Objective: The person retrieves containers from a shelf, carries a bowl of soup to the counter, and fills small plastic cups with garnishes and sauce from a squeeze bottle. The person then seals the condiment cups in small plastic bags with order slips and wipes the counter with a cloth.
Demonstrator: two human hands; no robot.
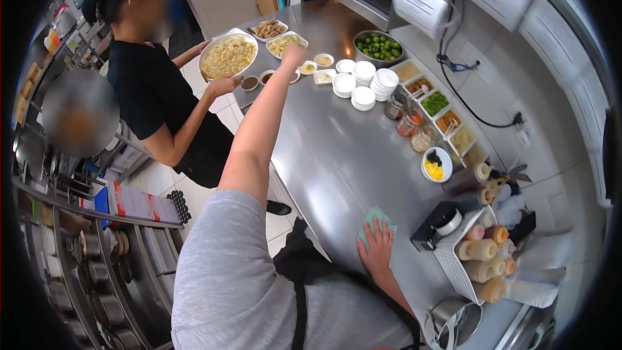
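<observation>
Two hands are busy at this steel counter (311, 136), both belonging to someone in a grey shirt and a black apron. The right hand (376, 246) lies flat and open, fingers spread, on a green cloth (376, 214) near the counter's edge. The left hand (295, 57) stretches far across to a smaller white dish (291, 34) of pale food; it is blurred, and I cannot tell whether its fingers are closed on anything.

Just beyond that dish sits another one, heaped with brownish strips (267, 28). Facing the counter, a co-worker in a black shirt (137, 74) holds a large white bowl (237, 31) of similar pale food in both hands, and small sauce dishes (250, 83) stand near it.

Farther right are stacks of little white dishes (364, 72), with a steel bowl (379, 63) of green limes behind them. Past the stacks come glass jars (408, 123) and a row of tubs, one full of chopped greens (435, 103). Nearer the cloth, a white basket (453, 272) is crowded with squeeze bottles (477, 250).
</observation>
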